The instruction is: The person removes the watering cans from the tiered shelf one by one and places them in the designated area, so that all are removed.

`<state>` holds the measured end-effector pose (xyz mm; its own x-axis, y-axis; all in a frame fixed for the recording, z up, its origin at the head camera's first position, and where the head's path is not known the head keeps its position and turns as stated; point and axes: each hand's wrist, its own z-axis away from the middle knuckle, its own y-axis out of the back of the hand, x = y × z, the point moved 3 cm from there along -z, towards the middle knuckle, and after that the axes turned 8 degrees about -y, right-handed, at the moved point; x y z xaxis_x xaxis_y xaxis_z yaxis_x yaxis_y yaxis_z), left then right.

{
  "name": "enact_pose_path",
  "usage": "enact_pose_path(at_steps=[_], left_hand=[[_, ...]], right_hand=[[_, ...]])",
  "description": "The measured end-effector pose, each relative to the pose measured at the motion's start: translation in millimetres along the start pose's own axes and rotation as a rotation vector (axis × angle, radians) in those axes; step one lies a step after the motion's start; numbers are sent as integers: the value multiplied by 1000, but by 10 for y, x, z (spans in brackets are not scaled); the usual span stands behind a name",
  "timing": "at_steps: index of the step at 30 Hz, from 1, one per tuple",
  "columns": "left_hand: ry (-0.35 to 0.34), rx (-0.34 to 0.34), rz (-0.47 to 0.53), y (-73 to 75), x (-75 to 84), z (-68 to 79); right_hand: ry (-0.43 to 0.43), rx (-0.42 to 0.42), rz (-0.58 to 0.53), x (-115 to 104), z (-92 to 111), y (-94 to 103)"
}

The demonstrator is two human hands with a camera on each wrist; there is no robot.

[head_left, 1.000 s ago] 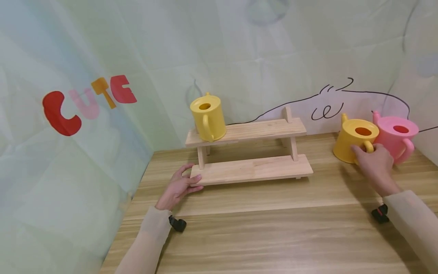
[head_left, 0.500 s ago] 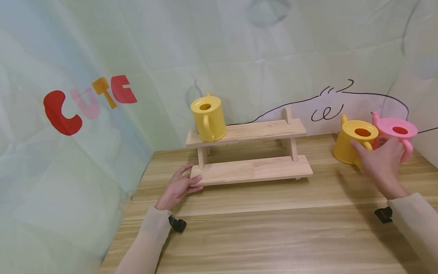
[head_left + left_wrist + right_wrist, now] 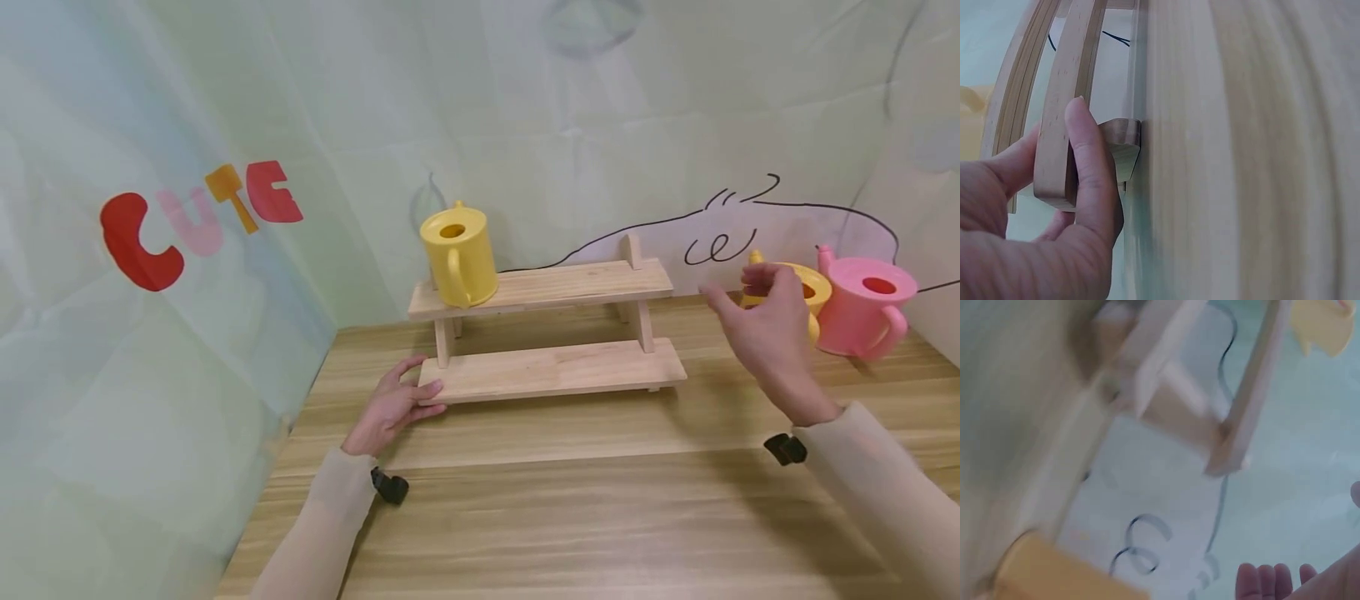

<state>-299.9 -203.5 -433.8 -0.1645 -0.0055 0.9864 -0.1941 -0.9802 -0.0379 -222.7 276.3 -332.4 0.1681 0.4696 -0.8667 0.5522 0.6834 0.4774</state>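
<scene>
A two-tier wooden shelf stand stands on the table. My left hand grips the left end of its lower board, thumb on top; in the left wrist view the board end sits between thumb and fingers. One yellow watering can stands at the left of the upper board. My right hand, fingers spread and loosely bent, holds nothing. It is raised in front of a second yellow watering can, partly hiding it. Right of that stands a pink watering can, handle toward me.
The wood-grain table extends in front of the stand. A printed cloth backdrop hangs behind and at the left, with coloured letters. The two cans at the right stand close together near the back edge.
My right hand has let go of the right-hand yellow watering can's handle area and moved left and up, in front of that can. My left hand stays on the shelf end.
</scene>
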Motion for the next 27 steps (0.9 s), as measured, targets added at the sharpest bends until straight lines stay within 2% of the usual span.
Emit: enact_pose_path(at_steps=[4,12,20,27], left_hand=[[-1,5,4,42,-12,1],[-4,15,-5,80,-12,1],[0,14,-1,73,-15,5],[-19,-12,3,16,-6,-2]], right_hand=[[82,-31,-79,-285,107,-215],[196,-181,-201,-817,270,-619],[252,-322,-272,-1176,442,-1059],[266,-402,-309,-1422,565,-1463]])
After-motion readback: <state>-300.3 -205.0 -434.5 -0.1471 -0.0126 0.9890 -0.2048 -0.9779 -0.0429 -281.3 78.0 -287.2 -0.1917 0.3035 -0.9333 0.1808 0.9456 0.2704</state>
